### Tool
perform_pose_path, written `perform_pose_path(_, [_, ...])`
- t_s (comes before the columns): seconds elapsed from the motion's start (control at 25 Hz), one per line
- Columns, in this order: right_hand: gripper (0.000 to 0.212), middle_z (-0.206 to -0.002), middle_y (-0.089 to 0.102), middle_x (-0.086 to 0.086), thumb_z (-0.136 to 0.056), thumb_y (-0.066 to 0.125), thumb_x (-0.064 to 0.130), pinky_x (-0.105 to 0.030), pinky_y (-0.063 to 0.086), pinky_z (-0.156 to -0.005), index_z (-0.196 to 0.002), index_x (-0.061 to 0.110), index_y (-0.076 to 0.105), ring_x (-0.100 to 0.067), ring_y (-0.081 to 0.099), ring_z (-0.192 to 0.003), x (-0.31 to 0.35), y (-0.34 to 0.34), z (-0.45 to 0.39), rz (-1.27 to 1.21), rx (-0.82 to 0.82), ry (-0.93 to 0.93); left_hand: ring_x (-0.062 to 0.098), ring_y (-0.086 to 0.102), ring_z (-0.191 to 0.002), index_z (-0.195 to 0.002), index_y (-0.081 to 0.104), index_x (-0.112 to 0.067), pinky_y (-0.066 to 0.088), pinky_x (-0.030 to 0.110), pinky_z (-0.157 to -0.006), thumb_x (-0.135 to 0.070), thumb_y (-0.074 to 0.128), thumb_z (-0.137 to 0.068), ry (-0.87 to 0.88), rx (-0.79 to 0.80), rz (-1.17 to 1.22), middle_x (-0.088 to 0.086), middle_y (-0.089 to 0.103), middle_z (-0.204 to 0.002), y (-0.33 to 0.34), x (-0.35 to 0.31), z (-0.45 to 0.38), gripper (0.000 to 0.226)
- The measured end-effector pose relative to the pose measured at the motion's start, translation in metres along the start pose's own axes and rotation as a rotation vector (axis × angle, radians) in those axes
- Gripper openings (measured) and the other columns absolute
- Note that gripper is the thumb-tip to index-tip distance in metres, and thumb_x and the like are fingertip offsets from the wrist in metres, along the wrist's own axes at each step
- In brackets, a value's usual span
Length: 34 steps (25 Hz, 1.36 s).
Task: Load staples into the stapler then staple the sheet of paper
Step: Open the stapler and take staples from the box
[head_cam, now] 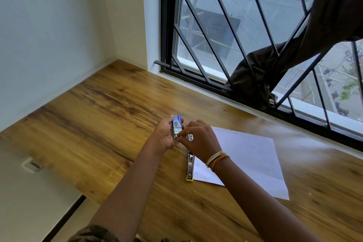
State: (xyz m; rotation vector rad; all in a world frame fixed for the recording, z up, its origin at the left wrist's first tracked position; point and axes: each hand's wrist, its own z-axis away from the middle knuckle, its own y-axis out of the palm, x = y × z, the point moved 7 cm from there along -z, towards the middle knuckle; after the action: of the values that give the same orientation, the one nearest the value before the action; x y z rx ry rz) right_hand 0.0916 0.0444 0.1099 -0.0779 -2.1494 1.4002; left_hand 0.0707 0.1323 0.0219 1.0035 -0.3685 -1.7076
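Holding the staple box (177, 124) upright over the desk (98, 116), the left hand (167, 133) steadies it so right hand (198, 139) fingertips can pinch a strip from its open end; the stapler (190, 165) lies opened flat beside the paper (251, 155), ready for loading

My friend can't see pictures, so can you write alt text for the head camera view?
A left hand holds a small staple box while the right hand pinches staples at its open end, above a wooden desk. An opened stapler and a paper sheet lie below, beside a barred window.
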Motion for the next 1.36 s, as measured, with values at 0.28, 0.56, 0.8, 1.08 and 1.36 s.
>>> perform_pose_path(0.28, [0.014, -0.085, 0.073, -0.002, -0.079, 0.072, 0.028, -0.036, 0.050, -0.067, -0.088, 0.018, 0.077, -0.019, 0.058, -0.078, 0.000, 0.000, 0.006, -0.037, -0.067, 0.022, 0.016, 0.047, -0.064, -0.084, 0.054, -0.004, 0.050, 0.020, -0.046, -0.039, 0.024, -0.103, -0.004, 0.012, 0.008, 0.009, 0.048, -0.075, 0.004, -0.001, 0.005, 0.050])
perform_pose_path(0.56, [0.014, -0.083, 0.073, -0.002, -0.078, 0.075, 0.022, -0.030, 0.053, -0.068, -0.091, 0.016, 0.077, -0.010, 0.061, -0.072, -0.020, 0.007, 0.005, -0.300, -0.080, 0.206, 0.016, 0.045, -0.065, -0.086, 0.054, -0.003, 0.048, 0.019, -0.047, -0.039, 0.026, -0.103, -0.013, -0.004, 0.039, 0.009, 0.048, -0.078, 0.001, -0.002, 0.004, 0.048])
perform_pose_path(0.8, [0.012, -0.082, 0.072, 0.001, -0.080, 0.073, 0.019, -0.022, 0.055, -0.066, -0.090, 0.015, 0.075, -0.002, 0.060, -0.068, -0.025, 0.013, 0.006, -0.370, -0.072, 0.268, 0.015, 0.048, -0.066, -0.088, 0.055, -0.002, 0.049, 0.023, -0.053, -0.040, 0.028, -0.102, -0.024, 0.003, 0.040, 0.009, 0.050, -0.077, -0.001, 0.000, 0.001, 0.049])
perform_pose_path(1.08, [0.014, -0.084, 0.070, -0.003, -0.086, 0.066, 0.020, -0.020, 0.053, -0.067, -0.093, 0.009, 0.071, -0.009, 0.061, -0.073, -0.025, 0.016, 0.004, -0.360, -0.057, 0.277, 0.014, 0.048, -0.067, -0.086, 0.056, -0.003, 0.043, 0.028, -0.068, -0.041, 0.029, -0.102, -0.041, -0.007, 0.053, 0.008, 0.052, -0.079, -0.003, 0.002, 0.002, 0.049])
perform_pose_path(1.36, [0.013, -0.077, 0.071, -0.015, -0.085, 0.068, 0.010, -0.019, 0.055, -0.054, -0.087, -0.002, 0.070, -0.016, 0.065, -0.060, -0.041, 0.029, 0.007, -1.113, -0.026, 0.679, 0.020, 0.048, -0.067, -0.085, 0.056, -0.003, 0.041, 0.035, -0.067, -0.041, 0.026, -0.103, -0.026, 0.004, 0.016, 0.012, 0.052, -0.077, -0.001, -0.001, 0.003, 0.051])
